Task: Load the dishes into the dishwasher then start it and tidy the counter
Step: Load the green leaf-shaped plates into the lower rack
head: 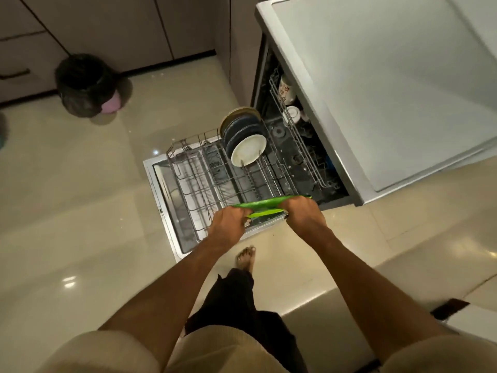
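The dishwasher stands open with its door (161, 195) folded down to the floor and the lower rack (204, 181) pulled out over it. At the rack's far end stand several plates on edge, dark blue ones (240, 127) and a white plate (248, 149) in front. Cups (286, 88) sit in the upper rack inside the machine. Over the rack's near edge I hold a flat green item (265, 207), seen edge-on. My left hand (230, 220) grips its left end and my right hand (302, 214) grips its right end.
The white counter top (390, 76) covers the dishwasher at the right. A bin lined with a black bag (86, 86) stands on the glossy tile floor at the left, in front of cabinets. My bare foot (246, 258) is beside the door's near edge.
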`<state>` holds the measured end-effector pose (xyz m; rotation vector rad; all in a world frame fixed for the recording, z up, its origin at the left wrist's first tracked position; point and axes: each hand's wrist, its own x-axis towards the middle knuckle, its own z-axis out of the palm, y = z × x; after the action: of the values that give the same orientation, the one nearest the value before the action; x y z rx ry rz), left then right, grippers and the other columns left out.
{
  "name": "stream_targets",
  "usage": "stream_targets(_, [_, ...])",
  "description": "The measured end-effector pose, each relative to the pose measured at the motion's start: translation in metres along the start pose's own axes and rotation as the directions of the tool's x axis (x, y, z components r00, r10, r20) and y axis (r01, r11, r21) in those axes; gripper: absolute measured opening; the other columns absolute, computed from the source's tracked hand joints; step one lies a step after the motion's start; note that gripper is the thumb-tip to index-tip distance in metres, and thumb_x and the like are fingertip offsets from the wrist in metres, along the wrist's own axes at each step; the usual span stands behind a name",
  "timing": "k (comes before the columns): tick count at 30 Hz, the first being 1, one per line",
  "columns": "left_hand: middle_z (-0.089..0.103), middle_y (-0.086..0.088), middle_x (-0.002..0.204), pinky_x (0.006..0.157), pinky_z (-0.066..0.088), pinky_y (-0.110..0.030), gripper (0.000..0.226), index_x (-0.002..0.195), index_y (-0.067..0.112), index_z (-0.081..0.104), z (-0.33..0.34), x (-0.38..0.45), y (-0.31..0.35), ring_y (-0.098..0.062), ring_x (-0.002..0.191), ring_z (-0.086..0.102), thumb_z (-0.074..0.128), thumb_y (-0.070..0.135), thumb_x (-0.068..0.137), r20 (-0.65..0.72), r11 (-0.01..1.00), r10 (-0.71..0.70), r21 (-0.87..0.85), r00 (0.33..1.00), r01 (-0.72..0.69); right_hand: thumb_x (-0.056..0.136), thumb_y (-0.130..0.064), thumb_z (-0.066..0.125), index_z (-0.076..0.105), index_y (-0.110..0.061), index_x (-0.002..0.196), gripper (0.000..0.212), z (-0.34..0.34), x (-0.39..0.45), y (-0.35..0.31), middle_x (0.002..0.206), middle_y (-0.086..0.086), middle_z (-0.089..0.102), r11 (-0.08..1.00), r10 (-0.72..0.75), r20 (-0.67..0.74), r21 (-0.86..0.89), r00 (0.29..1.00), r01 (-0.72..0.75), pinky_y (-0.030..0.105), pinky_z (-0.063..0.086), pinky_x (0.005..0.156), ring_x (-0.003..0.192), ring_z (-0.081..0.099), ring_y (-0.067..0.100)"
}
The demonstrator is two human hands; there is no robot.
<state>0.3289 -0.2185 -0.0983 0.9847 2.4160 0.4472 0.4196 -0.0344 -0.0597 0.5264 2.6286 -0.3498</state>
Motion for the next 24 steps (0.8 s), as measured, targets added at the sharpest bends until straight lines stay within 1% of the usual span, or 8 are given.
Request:
stream_targets(3, [0.074,-0.01,0.094,0.08,0.054,-0.036,0.029,0.119,0.028,0.07,0.016,0.021,0.001,-0.03,0.087,0.07,0.061,0.017,0.094,-0.01,0.996,-0.07,-0.048,0.997,0.07,0.087,-0.006,0.058,0.072,-0.025,0.121,0.041,0.005,0.029,0.019,0.105,0.014,0.073,0.999,-0.048,0.014,0.007,0.999,0.048,0.04,0.054,0.083,0.098,0.068,0.037])
stream_targets(5, [0.074,-0.01,0.092,0.08,0.054,-0.036,0.025,0.118,0.026,0.071,0.028,0.032,0.001,-0.029,0.086,0.07,0.063,0.02,0.095,0.001,0.989,-0.119,-0.092,0.993,0.118,0.083,-0.001,0.057,0.075,-0.022,0.114,0.042,0.012,0.045,0.031,0.1,0.015,0.073,0.997,-0.063,0.034,0.039,0.997,0.062,0.039,0.055,0.079,0.093,0.069,0.037])
stream_targets(9, [0.072,-0.013,0.088,0.077,0.054,-0.037,0.021,0.114,0.025,0.073,0.05,0.049,-0.006,-0.032,0.084,0.068,0.061,0.026,0.096,0.036,0.967,-0.191,-0.162,0.981,0.195,0.083,0.004,0.055,0.074,-0.026,0.119,0.05,0.032,0.073,0.052,0.107,0.014,0.073,0.996,-0.054,0.095,0.073,0.994,0.047,0.04,0.058,0.085,0.098,0.069,0.036])
stream_targets(12, [0.071,-0.014,0.087,0.074,0.054,-0.037,0.019,0.109,0.023,0.073,0.067,0.062,-0.012,-0.035,0.082,0.067,0.06,0.021,0.097,0.036,0.951,-0.242,-0.188,0.97,0.244,0.079,0.006,0.059,0.075,-0.027,0.116,0.053,0.055,0.092,0.066,0.107,0.012,0.075,0.991,-0.086,0.021,0.106,0.996,0.083,0.04,0.058,0.085,0.098,0.069,0.035])
stream_targets(15, [0.073,-0.013,0.091,0.073,0.053,-0.035,0.019,0.106,0.018,0.075,0.085,0.075,-0.013,-0.034,0.084,0.067,0.059,0.014,0.096,-0.021,0.927,-0.308,-0.231,0.951,0.295,0.068,0.016,0.063,0.08,-0.019,0.106,0.055,0.077,0.111,0.082,0.103,0.013,0.077,0.97,-0.147,-0.099,0.182,0.984,0.163,0.042,0.06,0.082,0.094,0.072,0.034])
stream_targets(18, [0.073,-0.014,0.09,0.065,0.044,-0.029,0.019,0.106,0.016,0.075,0.109,0.09,-0.012,-0.032,0.081,0.067,0.061,0.011,0.095,-0.033,0.895,-0.385,-0.257,0.922,0.364,0.065,0.024,0.064,0.08,-0.012,0.103,0.055,0.101,0.129,0.099,0.101,0.012,0.077,0.943,-0.171,-0.167,0.258,0.971,0.21,0.044,0.061,0.081,0.092,0.074,0.031])
stream_targets(20, [0.073,-0.015,0.091,0.063,0.041,-0.027,0.022,0.107,0.017,0.075,0.127,0.1,-0.013,-0.034,0.082,0.068,0.062,0.007,0.093,-0.059,0.89,-0.406,-0.254,0.912,0.38,0.064,0.023,0.065,0.081,-0.013,0.1,0.054,0.117,0.135,0.109,0.099,0.011,0.078,0.931,-0.164,-0.204,0.29,0.965,0.22,0.042,0.061,0.081,0.09,0.074,0.03])
stream_targets(24, [0.073,-0.018,0.092,0.065,0.05,-0.035,0.021,0.105,0.014,0.076,0.164,0.12,-0.015,-0.039,0.083,0.068,0.063,0.008,0.09,-0.068,0.901,-0.381,-0.252,0.922,0.353,0.057,0.024,0.062,0.082,-0.012,0.096,0.056,0.142,0.146,0.129,0.093,0.01,0.078,0.916,-0.134,-0.244,0.339,0.96,0.214,0.03,0.058,0.075,0.084,0.074,0.028])
